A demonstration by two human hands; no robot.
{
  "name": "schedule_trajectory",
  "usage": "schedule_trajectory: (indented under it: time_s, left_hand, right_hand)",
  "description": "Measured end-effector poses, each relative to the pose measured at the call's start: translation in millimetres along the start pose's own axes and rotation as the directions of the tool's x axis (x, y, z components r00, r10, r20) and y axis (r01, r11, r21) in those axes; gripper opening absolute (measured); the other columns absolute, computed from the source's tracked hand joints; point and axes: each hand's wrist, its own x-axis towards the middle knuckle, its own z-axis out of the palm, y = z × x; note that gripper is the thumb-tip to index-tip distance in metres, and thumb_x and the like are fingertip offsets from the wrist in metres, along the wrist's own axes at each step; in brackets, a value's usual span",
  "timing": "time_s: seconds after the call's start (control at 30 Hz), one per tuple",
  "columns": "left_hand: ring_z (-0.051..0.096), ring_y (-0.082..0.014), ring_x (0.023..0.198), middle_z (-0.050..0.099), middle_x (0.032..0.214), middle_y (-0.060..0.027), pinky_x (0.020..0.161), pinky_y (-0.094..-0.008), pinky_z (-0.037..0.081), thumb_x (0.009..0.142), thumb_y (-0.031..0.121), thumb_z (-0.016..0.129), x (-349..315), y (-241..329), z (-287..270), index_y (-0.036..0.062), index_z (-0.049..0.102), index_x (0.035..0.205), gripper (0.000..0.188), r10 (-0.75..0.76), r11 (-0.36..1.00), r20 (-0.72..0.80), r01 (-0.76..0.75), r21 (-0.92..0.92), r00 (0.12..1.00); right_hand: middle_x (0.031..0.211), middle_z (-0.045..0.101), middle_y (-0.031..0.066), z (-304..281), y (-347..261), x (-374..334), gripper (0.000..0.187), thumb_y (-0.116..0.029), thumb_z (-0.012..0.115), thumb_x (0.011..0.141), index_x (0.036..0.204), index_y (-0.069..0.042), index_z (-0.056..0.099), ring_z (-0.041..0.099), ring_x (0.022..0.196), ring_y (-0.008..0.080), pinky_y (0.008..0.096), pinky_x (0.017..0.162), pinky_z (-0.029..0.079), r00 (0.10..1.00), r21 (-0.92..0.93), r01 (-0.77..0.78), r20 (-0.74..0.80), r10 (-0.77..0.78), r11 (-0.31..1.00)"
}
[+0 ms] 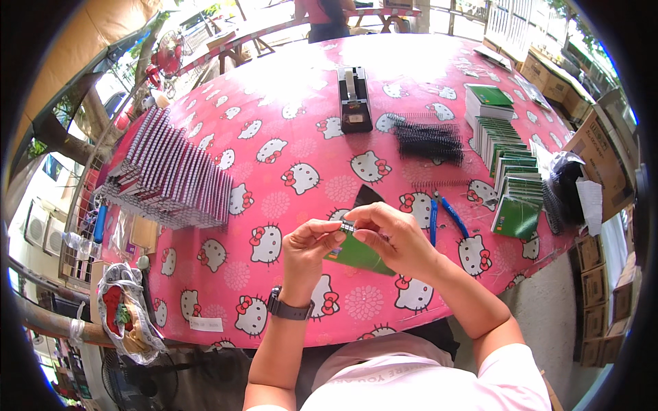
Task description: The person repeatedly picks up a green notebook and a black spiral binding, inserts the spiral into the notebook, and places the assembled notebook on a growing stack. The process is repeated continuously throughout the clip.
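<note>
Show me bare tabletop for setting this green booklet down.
Free: the pink cloth between the fanned notebook row and the black binding machine. Crowded: the right side, with black combs, green booklet stacks and blue pliers.

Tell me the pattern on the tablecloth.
Pink tablecloth with white cartoon cat faces wearing red bows; head view.

On the pink cartoon-cat bench (288,130): a fanned row of notebooks (175,178) at nine o'clock, a black punch (354,101) at twelve, black binding combs (428,142) and green booklets (514,171) at two.
</note>
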Motion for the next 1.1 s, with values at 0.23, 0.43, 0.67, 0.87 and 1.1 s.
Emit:
schedule_trajectory:
  time_s: [0.23, 0.43, 0.67, 0.87, 1.1]
  left_hand:
    - [0.064, -0.0116, 0.081, 0.068, 0.088, -0.0077, 0.071, -0.0225, 0.054, 0.079, -0.007, 0.068, -6, 7, 5, -0.0012, 0.068, 0.092, 0.014, -0.006, 0.998, 0.026, 0.005, 0.064, 1.000]
    - [0.063, -0.0117, 0.083, 0.067, 0.089, -0.0081, 0.073, -0.0236, 0.053, 0.078, -0.010, 0.068, -7, 5, 8, -0.0009, 0.067, 0.089, 0.014, 0.139, 0.979, 0.073, -0.148, 0.139, 0.988]
    - [0.059, -0.0089, 0.079, 0.064, 0.086, -0.0043, 0.067, -0.0216, 0.049, 0.080, -0.006, 0.068, 1, 0, 5, 0.0024, 0.064, 0.089, 0.013, 0.092, 0.985, 0.023, -0.095, 0.142, 0.995]
    - [0.057, -0.0100, 0.079, 0.061, 0.090, -0.0033, 0.074, -0.0233, 0.048, 0.087, 0.001, 0.062, 47, 9, -55, 0.0033, 0.056, 0.108, 0.022, 0.391, 0.920, -0.552, -0.295, 0.259, 0.736]
    - [0.046, -0.0304, 0.116, 0.049, 0.124, -0.0119, 0.096, -0.0424, 0.041, 0.072, 0.016, 0.077, 16, 19, -134, 0.0069, 0.055, 0.120, 0.053, 0.345, -0.183, -0.174, 0.249, 0.951, 0.922]
  right_hand:
    - [0.077, 0.058, 0.0019, 0, 1, 2, 0.030, -0.025, 0.074, 0.081, 0.096, -0.003, 0.060, 0.054, 0.069, 0.0096, 0.0250, 0.059, 0.045, 0.995, 0.068, -0.095, 0.045, 0.092, 0.993]
    - [0.078, 0.055, 0.0091, -6, -9, 10, 0.034, -0.032, 0.070, 0.084, 0.087, 0.000, 0.056, 0.053, 0.067, 0.0193, 0.0322, 0.061, 0.045, 0.949, 0.015, -0.277, 0.162, 0.271, 0.961]
    - [0.089, 0.058, 0.0147, 5, -1, 14, 0.033, -0.033, 0.058, 0.090, 0.097, -0.001, 0.055, 0.054, 0.089, 0.0294, 0.0378, 0.078, 0.044, 0.995, -0.092, 0.004, 0.095, 0.005, 0.996]
    - [0.138, 0.039, 0.0148, -17, 2, 21, 0.066, -0.044, 0.062, 0.085, 0.135, -0.009, 0.038, 0.035, 0.127, 0.0338, 0.0486, 0.105, 0.026, 0.995, -0.429, 0.067, -0.037, -0.092, 0.901]
    - [0.117, 0.057, 0.0142, -61, 53, 5, 0.039, -0.023, 0.070, 0.080, 0.113, -0.006, 0.058, 0.048, 0.113, 0.0314, 0.0417, 0.093, 0.040, 0.995, -0.400, -0.077, 0.024, 0.094, 0.913]
